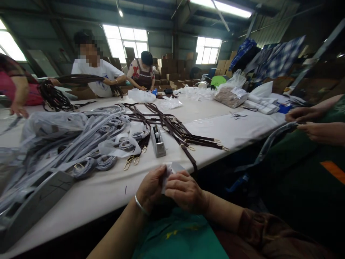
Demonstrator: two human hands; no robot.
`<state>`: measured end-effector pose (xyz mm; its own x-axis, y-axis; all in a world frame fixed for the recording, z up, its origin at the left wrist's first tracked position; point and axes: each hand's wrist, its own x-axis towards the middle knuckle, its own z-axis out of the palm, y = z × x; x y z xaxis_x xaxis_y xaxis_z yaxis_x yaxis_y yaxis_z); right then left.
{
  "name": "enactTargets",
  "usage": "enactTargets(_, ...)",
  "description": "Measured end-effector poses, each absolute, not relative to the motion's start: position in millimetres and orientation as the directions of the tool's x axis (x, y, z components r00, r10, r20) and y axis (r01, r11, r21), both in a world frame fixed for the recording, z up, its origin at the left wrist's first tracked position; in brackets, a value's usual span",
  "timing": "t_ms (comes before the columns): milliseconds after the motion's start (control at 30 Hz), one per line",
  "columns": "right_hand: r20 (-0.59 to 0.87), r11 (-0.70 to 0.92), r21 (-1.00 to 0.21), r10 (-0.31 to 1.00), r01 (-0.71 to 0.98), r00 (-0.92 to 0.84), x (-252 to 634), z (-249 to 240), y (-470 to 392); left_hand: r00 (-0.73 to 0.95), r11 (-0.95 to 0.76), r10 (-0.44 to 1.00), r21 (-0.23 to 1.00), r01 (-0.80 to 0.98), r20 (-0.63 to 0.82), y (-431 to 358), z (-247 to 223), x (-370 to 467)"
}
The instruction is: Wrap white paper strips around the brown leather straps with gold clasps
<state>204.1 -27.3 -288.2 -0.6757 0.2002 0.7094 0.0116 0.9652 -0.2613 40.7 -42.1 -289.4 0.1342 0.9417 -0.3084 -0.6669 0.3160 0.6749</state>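
Observation:
Close to the table's front edge, my left hand [153,182] and my right hand [186,191] meet around a whitish wrapped piece [174,167]. The fingers of both are closed on it, and most of it is hidden by them. A grey tape dispenser [158,142] stands just beyond on the white tabletop [210,126]. Brown straps with gold clasps [178,131] lie behind and to the right of it. To the left, coiled straps in clear film [106,162] lie by a heap of long film-wrapped straps [72,136].
A larger grey dispenser [40,198] occupies the near left. At right, a co-worker's hands [309,122] hold a film-wrapped strap [265,142]. Across the table, a person in white [94,75] holds dark straps [78,79]. Plastic bags [231,93] sit at the far right.

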Motion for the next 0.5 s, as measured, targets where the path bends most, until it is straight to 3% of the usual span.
enactTargets(33,0.701,0.934,-0.356,0.282,0.021,-0.655,207.9,-294.1,-28.5,0.062,0.268,0.952,0.716,-0.645,-0.301,-40.2,-289.2,35.2)
enactTargets(100,0.598,0.758,-0.647,0.572,0.081,-0.561,213.9,-304.1,-26.1,-0.021,0.219,0.958,0.772,-0.597,-0.288,-37.9,-289.7,26.7)
enactTargets(167,0.348,0.459,-0.882,0.784,0.105,-0.514,214.5,-309.9,-19.5,-0.071,0.201,0.958,0.823,-0.531,-0.279,-36.5,-291.7,24.9)
enactTargets(200,0.22,0.325,-0.94,0.808,0.102,-0.546,212.6,-311.2,-15.8,-0.082,0.199,0.958,0.841,-0.502,-0.276,-35.8,-293.3,26.7)
enactTargets(267,0.051,0.128,-0.989,0.759,0.073,-0.649,205.8,-311.5,-9.5,-0.091,0.199,0.959,0.868,-0.454,-0.268,-34.7,-297.3,33.2)
enactTargets(367,-0.076,-0.057,-0.997,0.727,0.05,-0.682,195.4,-311.8,-6.8,-0.092,0.199,0.962,0.891,-0.409,-0.257,-36.7,-304.4,41.9)
enactTargets(500,-0.151,-0.118,-0.988,0.76,0.095,-0.632,192.0,-320.8,-13.9,-0.03,0.244,0.96,0.883,-0.401,-0.279,-46.5,-315.0,40.0)
